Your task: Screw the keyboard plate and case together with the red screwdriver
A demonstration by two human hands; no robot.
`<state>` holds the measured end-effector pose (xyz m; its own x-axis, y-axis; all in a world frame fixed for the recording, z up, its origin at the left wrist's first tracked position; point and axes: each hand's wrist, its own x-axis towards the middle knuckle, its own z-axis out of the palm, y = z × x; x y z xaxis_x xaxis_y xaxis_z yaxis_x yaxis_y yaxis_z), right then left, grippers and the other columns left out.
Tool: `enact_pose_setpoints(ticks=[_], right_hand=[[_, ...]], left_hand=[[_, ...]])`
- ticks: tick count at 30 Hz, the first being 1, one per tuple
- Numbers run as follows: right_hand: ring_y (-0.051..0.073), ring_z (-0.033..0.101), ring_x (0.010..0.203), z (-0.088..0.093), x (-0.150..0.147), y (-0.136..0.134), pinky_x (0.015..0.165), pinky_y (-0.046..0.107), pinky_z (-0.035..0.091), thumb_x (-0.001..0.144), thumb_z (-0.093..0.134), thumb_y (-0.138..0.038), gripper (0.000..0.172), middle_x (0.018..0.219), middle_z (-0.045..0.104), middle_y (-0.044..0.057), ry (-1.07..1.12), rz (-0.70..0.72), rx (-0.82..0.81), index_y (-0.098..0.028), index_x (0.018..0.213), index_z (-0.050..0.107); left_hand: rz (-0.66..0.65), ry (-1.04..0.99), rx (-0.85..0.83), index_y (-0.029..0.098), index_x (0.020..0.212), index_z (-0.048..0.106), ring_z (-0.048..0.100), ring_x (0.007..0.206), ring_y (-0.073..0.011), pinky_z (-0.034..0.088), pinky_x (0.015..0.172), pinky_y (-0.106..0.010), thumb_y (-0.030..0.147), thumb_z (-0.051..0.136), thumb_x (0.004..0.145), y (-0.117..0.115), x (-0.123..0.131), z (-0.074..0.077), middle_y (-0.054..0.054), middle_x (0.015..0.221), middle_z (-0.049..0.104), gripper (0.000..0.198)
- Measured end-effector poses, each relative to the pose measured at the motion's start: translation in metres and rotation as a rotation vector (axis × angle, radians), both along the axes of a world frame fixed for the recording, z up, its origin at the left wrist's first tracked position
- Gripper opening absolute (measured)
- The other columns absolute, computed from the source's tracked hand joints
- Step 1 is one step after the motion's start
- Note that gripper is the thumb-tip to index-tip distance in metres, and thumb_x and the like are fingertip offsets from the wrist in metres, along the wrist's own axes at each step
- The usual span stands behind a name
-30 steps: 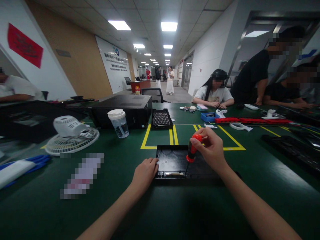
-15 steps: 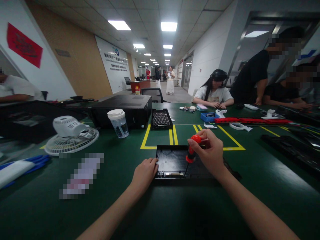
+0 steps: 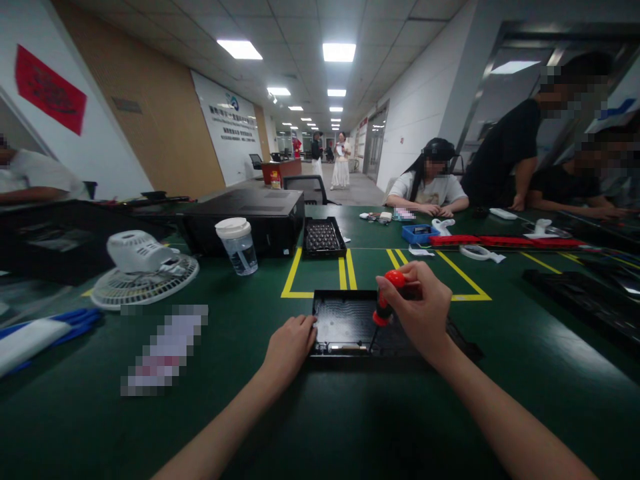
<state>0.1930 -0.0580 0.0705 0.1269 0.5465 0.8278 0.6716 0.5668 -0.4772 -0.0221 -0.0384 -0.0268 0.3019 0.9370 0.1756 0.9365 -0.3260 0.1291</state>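
Observation:
A flat black plastic housing lies on the green table in front of me. My right hand is closed round a screwdriver with a red and black handle; its thin shaft points down into the housing near the front edge. My left hand rests with curled fingers on the housing's left edge and presses on it.
A black tray of small parts, a lidded clear cup, a white desk fan and a large black box stand behind. Yellow tape lines mark the table. Other people sit at the far right and left. Red strips lie to the right.
My right hand has turned slightly on the screwdriver handle, and the wrist has dropped a little. The left hand and the housing have stayed in place.

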Motion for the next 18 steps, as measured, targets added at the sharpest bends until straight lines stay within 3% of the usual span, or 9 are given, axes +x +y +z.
enact_pose_setpoints(ticks=[18], right_hand=[[0.009,0.047,0.05,-0.0043,-0.0033,-0.0003,0.047,0.024,0.04,0.071,0.067,-0.031,0.026,0.06,0.048,-0.002,-0.013,-0.06,0.062,-0.018,0.066,0.045]], left_hand=[[-0.001,0.002,0.023,0.023,0.11,0.054,0.057,0.091,-0.0161,0.046,0.073,-0.026,0.031,0.034,0.089,0.0022,-0.0005,-0.003,-0.005,0.102,0.06,0.03]])
